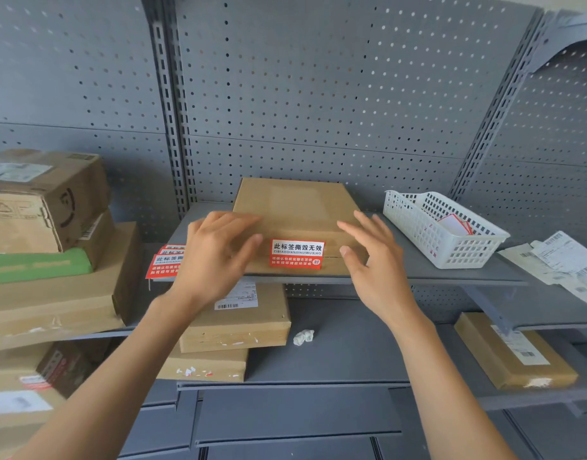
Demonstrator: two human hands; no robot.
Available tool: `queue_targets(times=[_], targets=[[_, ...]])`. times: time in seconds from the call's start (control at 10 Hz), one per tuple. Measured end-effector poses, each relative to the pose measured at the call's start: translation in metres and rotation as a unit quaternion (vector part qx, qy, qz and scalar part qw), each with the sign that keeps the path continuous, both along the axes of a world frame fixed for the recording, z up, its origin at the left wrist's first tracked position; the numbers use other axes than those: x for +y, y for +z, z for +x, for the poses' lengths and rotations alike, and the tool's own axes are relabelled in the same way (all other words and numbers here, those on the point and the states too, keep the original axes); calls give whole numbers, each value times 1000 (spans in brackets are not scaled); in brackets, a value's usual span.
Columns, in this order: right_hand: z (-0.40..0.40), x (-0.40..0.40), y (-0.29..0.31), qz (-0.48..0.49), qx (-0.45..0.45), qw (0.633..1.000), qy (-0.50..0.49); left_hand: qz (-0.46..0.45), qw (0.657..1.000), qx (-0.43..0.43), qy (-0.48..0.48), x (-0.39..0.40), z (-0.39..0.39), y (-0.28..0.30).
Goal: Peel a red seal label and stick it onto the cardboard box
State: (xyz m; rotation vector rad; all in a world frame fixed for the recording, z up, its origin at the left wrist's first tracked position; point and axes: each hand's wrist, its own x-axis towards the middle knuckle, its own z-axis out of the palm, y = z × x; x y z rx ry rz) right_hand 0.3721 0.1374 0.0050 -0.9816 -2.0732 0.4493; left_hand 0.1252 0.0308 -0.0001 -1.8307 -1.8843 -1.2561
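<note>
A flat cardboard box (pixel 295 207) lies on the grey shelf (pixel 451 273) in front of me. A red and white seal label (pixel 297 254) is stuck on its near end, across the seam. My left hand (pixel 219 257) hovers at the box's left near corner, fingers spread, holding nothing. My right hand (pixel 372 254) hovers at the right near corner, fingers apart and empty. A stack of spare red seal labels (pixel 164 262) lies on the shelf to the left, partly hidden by my left hand.
A white plastic basket (pixel 441 227) with label scraps stands right of the box. Stacked parcels (pixel 49 227) fill the left shelf. More boxes (pixel 235 323) and a crumpled paper (pixel 303 336) sit on the lower shelf. Loose papers (pixel 558 260) lie at far right.
</note>
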Motion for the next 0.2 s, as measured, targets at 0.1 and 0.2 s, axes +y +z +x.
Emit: queue_targets(times=[0.1,0.2], targets=[[10,0,21,21,17,1000,8,6,997,-75,-7,10,6,29],[29,-7,48,75,26,997,-7,-15,980,-197,-25,28,12,51]])
